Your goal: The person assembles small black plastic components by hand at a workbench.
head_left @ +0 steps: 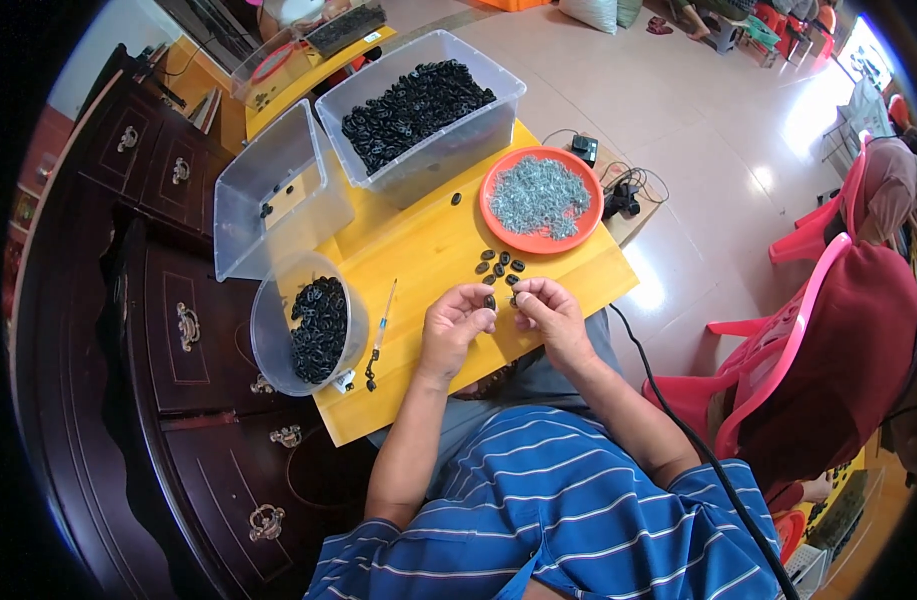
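Note:
Over the yellow table's near edge, my left hand [457, 322] pinches a small black oval piece [489, 302] between thumb and fingertips. Close beside it, my right hand [555, 317] has thumb and fingers pressed together around something small and dark, too small to name. Just beyond my fingertips lies a loose group of black oval pieces [498, 268] with slots in them. Farther off, an orange-red plate [491, 222] holds a heap of small silvery, shiny bits [540, 197].
A large see-through bin [458, 165] of black pieces stands at the back, beside another bin [240, 215] with few pieces. At left are a round tub [270, 345] and a thin tool [383, 322]. Dark drawers [203, 330] border the left; a pink chair [768, 375] is at right.

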The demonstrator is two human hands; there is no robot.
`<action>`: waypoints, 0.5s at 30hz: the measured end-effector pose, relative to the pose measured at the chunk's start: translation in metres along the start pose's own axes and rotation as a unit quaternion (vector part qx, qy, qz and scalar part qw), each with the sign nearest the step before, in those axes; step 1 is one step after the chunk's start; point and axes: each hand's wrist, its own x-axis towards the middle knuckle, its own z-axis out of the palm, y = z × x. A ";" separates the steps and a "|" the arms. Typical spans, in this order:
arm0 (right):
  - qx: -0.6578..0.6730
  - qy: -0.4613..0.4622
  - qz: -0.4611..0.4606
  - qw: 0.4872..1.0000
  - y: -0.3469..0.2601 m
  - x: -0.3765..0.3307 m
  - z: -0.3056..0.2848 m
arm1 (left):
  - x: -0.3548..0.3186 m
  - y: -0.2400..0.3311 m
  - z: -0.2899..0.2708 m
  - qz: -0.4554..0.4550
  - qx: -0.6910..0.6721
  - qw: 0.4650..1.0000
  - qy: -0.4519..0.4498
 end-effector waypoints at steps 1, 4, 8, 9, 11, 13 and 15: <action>0.001 0.001 0.000 1.000 -0.001 0.000 0.000 | 0.000 0.000 -0.001 -0.001 0.000 1.000 0.000; 0.000 -0.009 -0.004 1.000 -0.003 -0.001 0.002 | 0.000 0.001 -0.004 -0.013 -0.187 0.981 -0.039; 0.000 -0.017 -0.009 1.000 -0.003 -0.001 0.000 | 0.001 0.001 -0.005 -0.009 -0.274 0.959 -0.070; -0.001 -0.018 -0.008 1.000 -0.002 -0.001 0.000 | 0.001 0.001 -0.004 -0.007 -0.288 0.954 -0.076; -0.004 -0.021 -0.008 1.000 -0.003 -0.002 0.000 | 0.002 0.003 -0.004 -0.012 -0.233 0.971 -0.058; -0.008 -0.022 -0.008 1.000 -0.003 -0.003 -0.001 | 0.003 0.005 -0.001 -0.019 -0.177 0.983 -0.040; -0.004 -0.024 -0.005 1.000 -0.005 -0.003 0.000 | 0.002 0.007 0.004 0.004 -0.006 1.000 0.004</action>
